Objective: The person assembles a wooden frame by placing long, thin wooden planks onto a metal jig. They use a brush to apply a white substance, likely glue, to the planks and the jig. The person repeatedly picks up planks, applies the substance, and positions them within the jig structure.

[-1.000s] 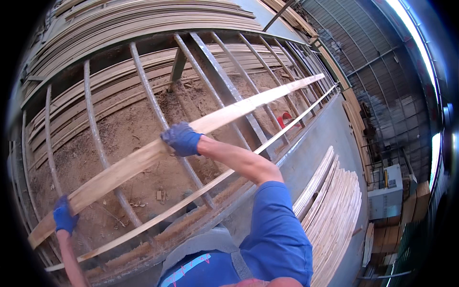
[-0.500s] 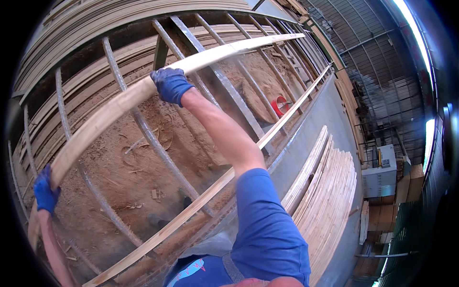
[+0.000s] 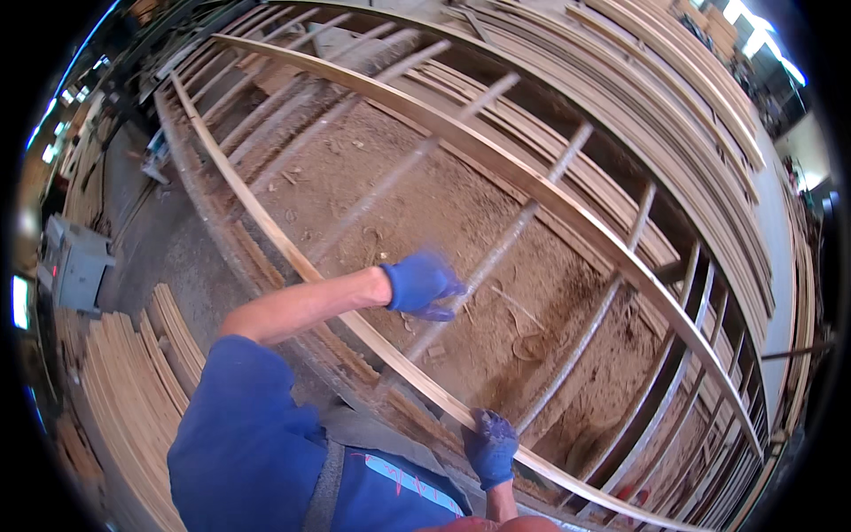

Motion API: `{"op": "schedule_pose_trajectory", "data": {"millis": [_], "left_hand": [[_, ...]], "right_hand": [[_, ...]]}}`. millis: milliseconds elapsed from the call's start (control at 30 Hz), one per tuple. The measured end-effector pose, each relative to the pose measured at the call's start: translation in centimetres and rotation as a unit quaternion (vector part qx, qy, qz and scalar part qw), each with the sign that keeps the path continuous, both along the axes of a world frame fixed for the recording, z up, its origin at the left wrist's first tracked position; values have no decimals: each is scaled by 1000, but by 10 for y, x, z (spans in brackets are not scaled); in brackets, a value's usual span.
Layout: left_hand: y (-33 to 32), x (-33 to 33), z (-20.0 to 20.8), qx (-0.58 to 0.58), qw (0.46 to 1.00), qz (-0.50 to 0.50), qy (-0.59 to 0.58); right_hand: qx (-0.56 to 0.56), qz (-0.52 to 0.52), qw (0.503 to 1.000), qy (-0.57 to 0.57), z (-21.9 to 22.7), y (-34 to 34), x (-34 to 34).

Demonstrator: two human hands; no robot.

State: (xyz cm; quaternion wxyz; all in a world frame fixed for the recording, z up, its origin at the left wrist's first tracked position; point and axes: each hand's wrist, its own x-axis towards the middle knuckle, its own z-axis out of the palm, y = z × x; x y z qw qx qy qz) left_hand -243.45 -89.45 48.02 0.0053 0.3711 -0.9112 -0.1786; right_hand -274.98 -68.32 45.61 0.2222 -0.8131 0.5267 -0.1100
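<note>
My right hand (image 3: 490, 446), in a blue glove, is closed on a thin wooden strip (image 3: 292, 262) that runs along the near edge of a metal rack from upper left to lower right. My left hand (image 3: 421, 284), also in a blue glove and motion-blurred, hovers above a rack bar (image 3: 505, 244) with its fingers loosely apart and nothing in it. Farther out, a long wider wooden strip (image 3: 532, 182) lies in a bow across the rack bars, apart from both hands.
The rack's metal bars span a floor covered in sawdust (image 3: 443, 195). Stacked wooden strips lie at the lower left (image 3: 115, 372) and along the far upper right (image 3: 674, 80). A grey machine box (image 3: 80, 262) stands at the left.
Both hands were carrying the long strip raised over the rack. Now it lies across the bars, released. My view has swung round, and my right hand grips the thin near strip.
</note>
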Motion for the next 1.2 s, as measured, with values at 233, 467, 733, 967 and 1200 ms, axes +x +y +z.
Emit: {"op": "schedule_pose_trajectory", "data": {"millis": [233, 467, 733, 967, 1200], "left_hand": [[72, 134, 20, 29, 976, 215, -7], [126, 154, 4, -16, 988, 135, -75], [112, 160, -22, -79, 987, 140, -17], [129, 164, -31, -89, 983, 161, -17], [118, 160, -34, -102, 982, 156, -18]], "right_hand": [[250, 25, 967, 32, 32, -32, -12], [-142, -5, 989, 45, 37, -242, 30], [-231, -122, 949, 179, -9, -458, -4], [-221, -54, 949, 219, -52, -397, 39], [-270, -3, 936, 227, -36, -394, 62]]}}
